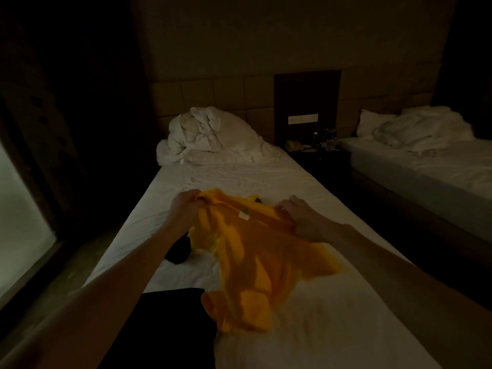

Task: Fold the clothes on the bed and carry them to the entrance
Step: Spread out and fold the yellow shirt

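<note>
Two hands are stretched forward over a narrow bed (306,302) covered in a white sheet, and a yellow T-shirt (255,251) is held between them near the middle of the mattress. The left hand (185,206) is curled round the shirt's far left corner, with the fabric bunched inside the fingers. The right hand (303,217) pinches the shirt's far right edge, its fingers bent over the cloth. Between the two hands the neckline is stretched out, and a small pale label (243,214) is seen just inside it. The rest of the shirt lies rumpled on the sheet, trailing toward the near end of the bed.

A dark garment (181,251) is partly covered by the shirt's left side, and a flat black piece of clothing (170,323) lies at the near edge of the bed, touching the shirt's lower hem. A crumpled white duvet (213,137) is heaped at the head of the bed against a padded headboard (213,91).

To the right, a dark nightstand (316,158) carrying a telephone (292,145) and some glassware is set between this bed and a second bed (426,177), on which white bedding (420,131) is piled. A pale window pane (18,209) is seen at the left edge. The room is dim, so finer detail cannot be told.
</note>
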`<state>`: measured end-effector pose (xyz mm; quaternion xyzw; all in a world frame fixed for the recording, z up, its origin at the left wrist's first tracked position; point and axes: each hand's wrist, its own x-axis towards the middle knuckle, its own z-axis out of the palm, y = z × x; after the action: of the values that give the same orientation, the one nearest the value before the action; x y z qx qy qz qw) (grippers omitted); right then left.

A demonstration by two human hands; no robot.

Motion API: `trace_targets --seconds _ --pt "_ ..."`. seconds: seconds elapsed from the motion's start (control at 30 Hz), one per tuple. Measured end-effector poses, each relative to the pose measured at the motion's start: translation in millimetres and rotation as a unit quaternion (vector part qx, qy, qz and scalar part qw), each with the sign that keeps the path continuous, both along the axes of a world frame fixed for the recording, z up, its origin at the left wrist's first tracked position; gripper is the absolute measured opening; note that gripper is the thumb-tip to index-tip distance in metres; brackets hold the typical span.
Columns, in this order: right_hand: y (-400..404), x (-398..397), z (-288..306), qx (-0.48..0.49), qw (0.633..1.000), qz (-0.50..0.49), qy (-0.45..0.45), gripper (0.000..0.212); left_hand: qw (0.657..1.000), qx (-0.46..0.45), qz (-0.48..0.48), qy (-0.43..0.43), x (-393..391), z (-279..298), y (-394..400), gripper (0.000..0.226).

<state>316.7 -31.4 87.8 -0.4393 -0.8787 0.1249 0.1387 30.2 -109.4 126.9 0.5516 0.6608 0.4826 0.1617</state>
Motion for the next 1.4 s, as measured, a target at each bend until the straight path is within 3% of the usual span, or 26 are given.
trace_targets --seconds 0.1,0.17,0.27,0.4,0.47,0.53,0.63,0.7,0.8,1.0,1.23,1.4 --pt "0 15 28 0.041 0.997 -0.043 0.047 0.024 0.999 0.04 -0.014 -0.035 4 12 -5 0.033" --pt "-2 23 45 0.011 0.982 -0.108 0.156 0.026 0.999 0.043 -0.024 -0.011 6 19 -8 0.044" --pt "-6 28 69 -0.073 0.953 -0.154 0.25 0.021 0.998 0.031 -0.044 -0.024 10 26 -12 0.037" --pt "-25 34 101 -0.218 0.914 -0.081 0.331 0.023 0.99 0.011 -0.066 -0.123 14 36 -24 0.017" --pt "-33 40 113 -0.224 0.926 -0.027 0.304 0.031 0.993 0.005 -0.066 -0.103 10 41 -31 0.032" --pt "-41 44 122 -0.178 0.943 -0.014 0.281 0.032 0.995 0.032 -0.039 -0.087 9 48 -39 0.034" --pt "-54 42 138 -0.032 0.956 -0.025 0.29 0.013 0.992 0.113 0.003 -0.062 13 63 -53 0.025" --pt "-68 40 150 0.051 0.958 -0.024 0.28 0.018 0.985 0.164 0.022 -0.053 18 74 -60 0.027" --pt "-94 38 170 0.134 0.942 -0.028 0.306 0.032 0.969 0.236 0.068 -0.028 25 96 -74 0.027" --pt "-137 54 216 0.27 0.907 0.003 0.323 0.017 0.917 0.357 0.146 0.101 32 146 -120 0.021" --pt "-157 70 262 0.398 0.841 0.015 0.367 0.031 0.823 0.415 0.193 0.336 30 186 -162 0.026" --pt "-133 69 256 0.408 0.84 -0.004 0.357 0.028 0.806 0.375 0.21 0.407 25 188 -147 0.04"
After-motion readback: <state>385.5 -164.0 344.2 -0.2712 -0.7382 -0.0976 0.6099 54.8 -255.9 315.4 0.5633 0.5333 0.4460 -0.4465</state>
